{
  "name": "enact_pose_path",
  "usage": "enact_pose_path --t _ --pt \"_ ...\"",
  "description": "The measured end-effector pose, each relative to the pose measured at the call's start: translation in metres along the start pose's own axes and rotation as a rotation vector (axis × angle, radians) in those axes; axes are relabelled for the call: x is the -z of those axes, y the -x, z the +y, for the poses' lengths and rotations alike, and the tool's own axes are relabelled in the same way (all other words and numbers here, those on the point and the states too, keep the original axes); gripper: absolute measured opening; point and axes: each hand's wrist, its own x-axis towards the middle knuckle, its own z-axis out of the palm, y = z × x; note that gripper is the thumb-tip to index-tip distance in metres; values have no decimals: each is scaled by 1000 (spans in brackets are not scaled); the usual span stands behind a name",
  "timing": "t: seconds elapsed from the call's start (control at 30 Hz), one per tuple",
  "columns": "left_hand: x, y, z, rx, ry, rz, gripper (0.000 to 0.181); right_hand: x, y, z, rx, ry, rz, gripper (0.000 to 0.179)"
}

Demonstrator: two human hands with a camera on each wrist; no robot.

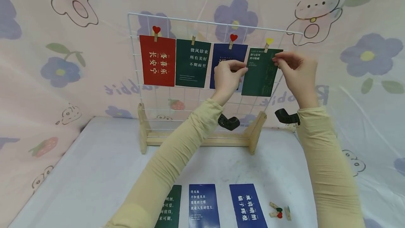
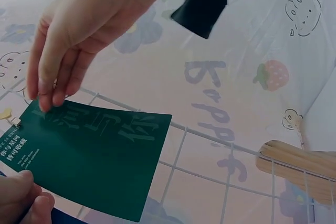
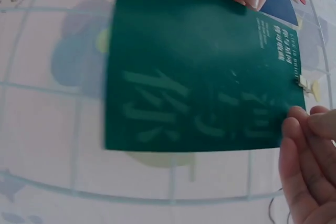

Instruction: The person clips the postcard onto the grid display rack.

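A dark green card [image 1: 262, 76] with pale lettering hangs at the right end of the row on a white wire grid rack [image 1: 177, 96]. A wooden clip with a yellow heart [image 1: 269, 41] holds its top edge. My right hand [image 1: 297, 75] pinches the card's upper right corner, just beside the clip. At its left edge, my left hand [image 1: 228, 78] holds the card between thumb and fingers, partly covering a blue card [image 1: 228, 50] behind it. In the right wrist view the green card [image 3: 199, 77] stretches between both hands, slightly bowed.
A red card [image 1: 158, 61] and another green card [image 1: 193, 62] hang further left. The rack has wooden feet [image 1: 143, 129]. On the white table lie a green card [image 1: 172, 207], two blue cards [image 1: 202, 203] and several small clips [image 1: 280, 211]. A patterned cloth hangs behind.
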Motion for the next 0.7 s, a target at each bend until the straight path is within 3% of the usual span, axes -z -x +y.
enact_pose_path --t 0.47,0.7 --pt "16 18 -21 64 98 -50 11 -2 39 23 -59 -38 -72 22" --pt "27 43 -51 87 157 -100 13 -2 63 19 -93 -64 -138 24"
